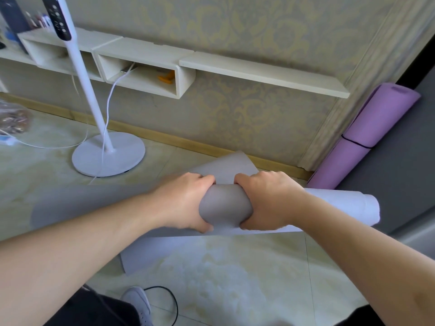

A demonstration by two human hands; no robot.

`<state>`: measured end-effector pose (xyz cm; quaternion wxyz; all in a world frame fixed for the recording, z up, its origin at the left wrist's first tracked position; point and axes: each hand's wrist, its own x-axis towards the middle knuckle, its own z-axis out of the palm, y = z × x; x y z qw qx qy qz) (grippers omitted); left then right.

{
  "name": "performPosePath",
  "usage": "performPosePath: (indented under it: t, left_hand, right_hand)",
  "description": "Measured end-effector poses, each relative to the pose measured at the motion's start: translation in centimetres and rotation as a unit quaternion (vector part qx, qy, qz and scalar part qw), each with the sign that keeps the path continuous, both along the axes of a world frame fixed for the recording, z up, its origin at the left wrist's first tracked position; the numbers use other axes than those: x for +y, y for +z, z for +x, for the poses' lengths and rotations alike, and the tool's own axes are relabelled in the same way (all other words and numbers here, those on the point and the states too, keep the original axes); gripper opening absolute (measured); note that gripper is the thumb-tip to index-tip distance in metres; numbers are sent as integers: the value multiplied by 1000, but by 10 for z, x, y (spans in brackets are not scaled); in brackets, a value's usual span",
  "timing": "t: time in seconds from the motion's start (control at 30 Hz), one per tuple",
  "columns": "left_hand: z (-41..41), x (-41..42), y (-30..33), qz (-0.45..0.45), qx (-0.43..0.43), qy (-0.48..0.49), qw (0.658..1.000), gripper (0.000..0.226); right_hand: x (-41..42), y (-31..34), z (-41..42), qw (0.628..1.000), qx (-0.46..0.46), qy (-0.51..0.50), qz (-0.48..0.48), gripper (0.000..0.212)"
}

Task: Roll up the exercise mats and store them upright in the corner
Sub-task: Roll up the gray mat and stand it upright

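White and round, the base of a tall fan stand (pixel 108 154) sits on the shiny tile floor (pixel 211 267) at the left, with its thin pole leaning up past a pale wall shelf (pixel 146 55). A white cord (pixel 110 97) hangs down from the shelf to the floor. A small orange thing (pixel 167 77) lies in one shelf box.

In the middle, a grey mat (pixel 224 207) is rolled into a fat tube and is held up sideways above the floor. The left hand (pixel 186 201) grips the roll, its fingers curled over the top and its thumb under. Just beside it, the right hand (pixel 268 201) grips the same roll in the same way. The two hands are close, with a short bit of roll showing between them. One loose flap of the mat sticks up behind the hands, and another flap hangs down below them. The right end of the roll pokes out past the right arm.

At the far right, a purple mat (pixel 372 128) is already rolled up. It stands leaning in the corner, where the patterned wall meets a dark grey surface, and a thin black band goes around it.

At the bottom, a grey shoe (pixel 138 304) shows beside a black cord.
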<state>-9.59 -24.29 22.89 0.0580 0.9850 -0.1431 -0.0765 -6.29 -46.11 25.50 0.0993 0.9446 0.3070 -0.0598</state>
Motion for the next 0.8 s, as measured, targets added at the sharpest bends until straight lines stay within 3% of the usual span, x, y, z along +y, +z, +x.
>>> performPosePath:
  t: [0.1, 0.17, 0.33, 0.4, 0.5, 0.63, 0.8]
  left_hand:
    - [0, -3, -4, 68, -41, -21, 997, 81]
    - [0, -5, -3, 73, -55, -18, 996, 74]
    - [8, 4, 5, -26, 0, 31, 999, 57]
    - [7, 7, 5, -65, 34, 52, 996, 56]
    - [2, 4, 5, -42, 39, 35, 998, 59]
    - [2, -3, 1, 32, -9, 2, 999, 78]
    - [7, 4, 9, -51, 43, 43, 997, 60]
  right_hand:
    - [-3, 1, 1, 999, 38, -24, 15, 62]
    - [-4, 1, 1, 998, 54, -37, 21, 62]
    - [0, -1, -5, 999, -31, 19, -3, 80]
    - [5, -2, -5, 999, -47, 23, -12, 78]
    - [5, -1, -2, 1000, -30, 3, -3, 66]
    - [1, 3, 2, 998, 38, -43, 12, 66]
    - [2, -4, -2, 1000, 1, 5, 3, 81]
